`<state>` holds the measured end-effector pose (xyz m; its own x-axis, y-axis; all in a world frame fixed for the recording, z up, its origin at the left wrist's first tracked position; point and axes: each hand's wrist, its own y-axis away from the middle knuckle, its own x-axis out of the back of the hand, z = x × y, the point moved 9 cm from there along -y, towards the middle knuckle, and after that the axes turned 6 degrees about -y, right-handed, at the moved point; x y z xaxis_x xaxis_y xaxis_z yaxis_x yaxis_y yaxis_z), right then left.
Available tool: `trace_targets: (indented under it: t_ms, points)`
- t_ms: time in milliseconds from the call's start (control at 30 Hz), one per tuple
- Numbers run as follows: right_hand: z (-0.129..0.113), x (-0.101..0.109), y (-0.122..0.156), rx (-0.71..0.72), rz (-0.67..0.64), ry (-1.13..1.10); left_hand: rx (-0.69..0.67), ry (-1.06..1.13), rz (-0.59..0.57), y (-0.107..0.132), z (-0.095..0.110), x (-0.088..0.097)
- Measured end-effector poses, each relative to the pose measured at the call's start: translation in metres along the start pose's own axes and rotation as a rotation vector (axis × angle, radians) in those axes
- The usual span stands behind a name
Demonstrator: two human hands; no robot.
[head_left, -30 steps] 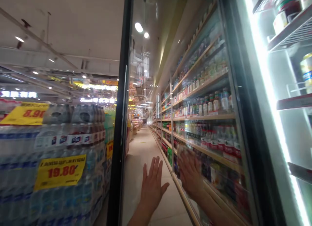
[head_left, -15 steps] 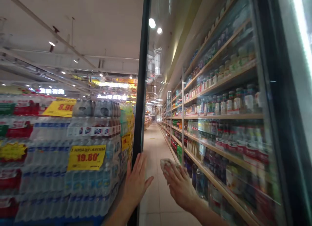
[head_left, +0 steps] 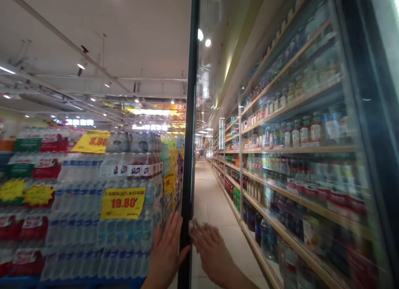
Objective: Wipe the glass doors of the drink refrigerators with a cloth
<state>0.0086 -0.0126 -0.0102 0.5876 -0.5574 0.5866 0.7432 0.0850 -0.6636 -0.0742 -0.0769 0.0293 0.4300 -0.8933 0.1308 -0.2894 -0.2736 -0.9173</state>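
Note:
A glass door (head_left: 215, 214) with a dark frame (head_left: 188, 127) stands swung out before me, and shelves of bottles show through or in its glass. My right hand (head_left: 213, 249) lies against the pane close to the frame, its fingers over a crumpled, light-coloured cloth (head_left: 195, 227). Most of the cloth is hidden under the fingers. On the other side of the frame is my left hand (head_left: 167, 247), fingers stretched upward and apart, nothing in it. Its thumb reaches across to the dark frame.
To the left rises a stack of shrink-wrapped bottles (head_left: 124, 231), with a yellow price sign (head_left: 122, 203) on its front. A pale tiled floor (head_left: 204, 193) runs away along the bottle shelves (head_left: 299, 150). The other dark upright (head_left: 363, 127) is at the right.
My right hand has moved left and down with the cloth, up to the frame. My left hand sits a little lower and further left. The view has shifted slightly left.

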Motion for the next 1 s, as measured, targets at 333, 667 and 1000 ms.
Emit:
trace_targets:
  t_ms: [333, 667, 1000]
  points:
    - [0.105, 0.104, -0.003, -0.3, 0.256, 0.209, -0.003, 0.028, 0.026, -0.017, 0.033, -0.001]
    - [0.069, 0.074, 0.092, -0.161, 0.111, 0.256, 0.0, 0.08, -0.017, -0.042, 0.091, -0.017]
    - [0.139, 0.118, 0.14, -0.637, 0.368, 0.41, 0.005, 0.144, 0.029, -0.046, 0.112, -0.015]
